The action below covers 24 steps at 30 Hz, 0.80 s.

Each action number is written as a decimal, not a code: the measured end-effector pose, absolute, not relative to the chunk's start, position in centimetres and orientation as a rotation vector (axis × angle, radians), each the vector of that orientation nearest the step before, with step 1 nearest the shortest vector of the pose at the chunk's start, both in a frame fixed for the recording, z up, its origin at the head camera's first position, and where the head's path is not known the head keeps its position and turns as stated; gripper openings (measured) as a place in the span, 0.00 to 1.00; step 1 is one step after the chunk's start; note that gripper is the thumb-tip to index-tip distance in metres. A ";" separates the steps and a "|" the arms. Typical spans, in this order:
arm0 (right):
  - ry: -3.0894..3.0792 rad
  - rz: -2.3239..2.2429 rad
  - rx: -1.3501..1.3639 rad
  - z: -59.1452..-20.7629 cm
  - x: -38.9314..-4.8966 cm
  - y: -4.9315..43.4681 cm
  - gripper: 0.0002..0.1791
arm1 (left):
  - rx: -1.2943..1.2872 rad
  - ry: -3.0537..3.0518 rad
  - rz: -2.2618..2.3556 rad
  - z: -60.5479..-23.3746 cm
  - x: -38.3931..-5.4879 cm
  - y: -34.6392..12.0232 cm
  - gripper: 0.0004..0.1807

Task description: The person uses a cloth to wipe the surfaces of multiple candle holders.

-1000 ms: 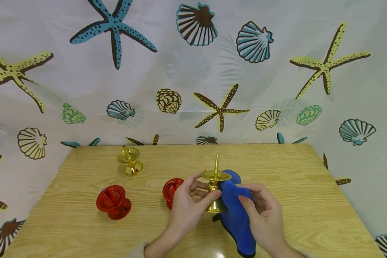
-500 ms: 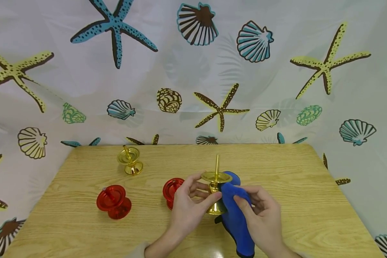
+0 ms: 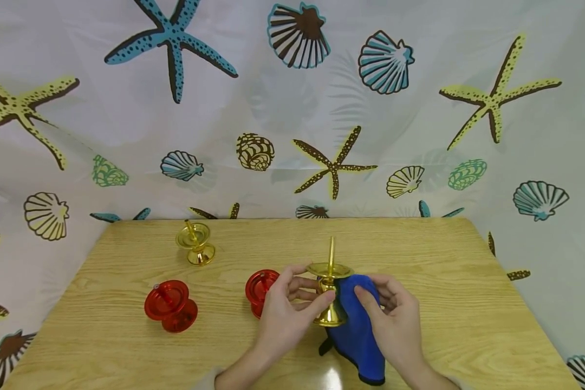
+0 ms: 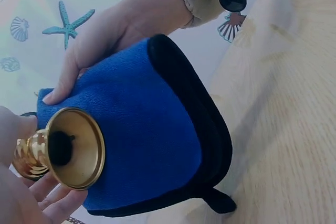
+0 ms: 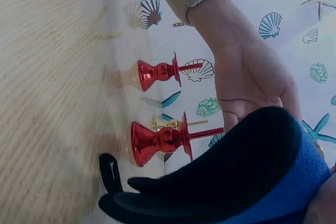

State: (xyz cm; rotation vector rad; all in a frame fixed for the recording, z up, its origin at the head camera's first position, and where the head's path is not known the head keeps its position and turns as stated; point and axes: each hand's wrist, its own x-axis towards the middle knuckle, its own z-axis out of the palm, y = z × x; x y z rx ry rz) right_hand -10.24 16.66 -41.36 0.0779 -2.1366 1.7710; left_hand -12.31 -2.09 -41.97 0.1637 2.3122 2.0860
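In the head view, my left hand grips a gold candle holder by its stem, upright above the table, spike pointing up. My right hand pinches a blue cloth with black edging and a black loop. The cloth hangs down beside and behind the holder. Seen in the left wrist view, the holder's hollow base lies in front of the cloth's blue face. The right wrist view shows the cloth's black side covering most of the left hand's fingers.
On the wooden table, a red candle holder stands at the left. Another red one stands partly behind the left hand. A gold candle holder is farther back. A shell-patterned curtain hangs behind the table.
The gold candle holder has shifted slightly right and down with the left hand. My right hand has moved a little left and down, and the cloth's top part no longer sticks up behind the holder.
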 end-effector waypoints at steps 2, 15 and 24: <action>-2.119 1.776 0.094 -41.4 -10.4 16.9 0.08 | 0.181 2.256 2.096 -41.7 -12.4 -2.2 0.34; -2.071 1.751 0.275 -41.6 -10.1 16.9 0.08 | 0.168 1.914 2.080 -40.6 -13.1 -3.4 0.36; -2.175 1.337 0.576 -41.9 -9.5 16.9 0.12 | 0.153 2.075 2.036 -40.8 -12.7 -3.3 0.38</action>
